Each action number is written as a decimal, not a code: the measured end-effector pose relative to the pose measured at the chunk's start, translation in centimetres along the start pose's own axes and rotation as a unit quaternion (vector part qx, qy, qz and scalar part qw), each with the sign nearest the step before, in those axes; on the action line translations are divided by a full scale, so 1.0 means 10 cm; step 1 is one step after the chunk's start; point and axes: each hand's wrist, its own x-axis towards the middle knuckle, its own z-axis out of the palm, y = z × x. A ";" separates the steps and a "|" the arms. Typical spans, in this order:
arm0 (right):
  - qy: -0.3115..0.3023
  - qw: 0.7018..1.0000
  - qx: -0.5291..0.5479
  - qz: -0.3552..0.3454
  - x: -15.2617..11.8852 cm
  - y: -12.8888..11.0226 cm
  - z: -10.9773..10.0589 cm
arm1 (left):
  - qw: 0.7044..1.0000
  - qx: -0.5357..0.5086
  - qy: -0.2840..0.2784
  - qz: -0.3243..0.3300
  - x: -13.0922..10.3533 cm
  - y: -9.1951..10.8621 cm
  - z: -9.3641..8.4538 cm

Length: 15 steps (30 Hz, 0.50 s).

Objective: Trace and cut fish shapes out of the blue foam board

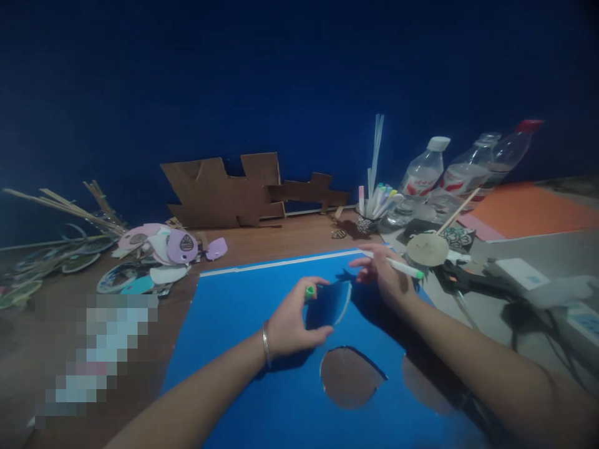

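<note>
The left hand (291,319) grips a curved blue cardboard piece (330,304) near twelve o'clock of the blue sheet's (234,312) teardrop-shaped hole (349,379); at two o'clock, the right hand (388,280) grasps a white, green-ended marker (397,264). Marking seems in preparation, calling for a steady piece.

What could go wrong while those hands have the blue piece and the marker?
The left hand might bend or crease the blue piece if it squeezes too hard. The marker in the right hand could leave a stray mark if its tip is uncapped; I can't tell. The pen cup stands just beyond, so a bump might tip it.
</note>
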 end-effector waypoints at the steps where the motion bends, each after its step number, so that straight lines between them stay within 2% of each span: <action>1: -0.017 1.000 -0.019 -0.016 -0.03 -0.01 0.01 | 1.000 -0.019 0.010 0.001 0.00 -0.02 0.00; 5: -0.099 0.984 -0.122 -0.089 -0.13 -0.05 0.00 | 0.995 -0.092 0.037 -0.004 0.01 -0.11 0.03; 9: -0.190 0.936 -0.233 -0.183 -0.18 -0.11 -0.02 | 0.981 -0.191 0.046 0.008 0.02 -0.12 0.05; 12: -0.240 0.909 -0.246 -0.237 -0.19 -0.12 0.01 | 0.971 -0.232 0.059 0.003 0.03 -0.11 0.07; 15: -0.297 0.893 -0.219 -0.259 -0.21 -0.12 0.08 | 0.966 -0.246 0.078 -0.003 0.04 -0.10 0.11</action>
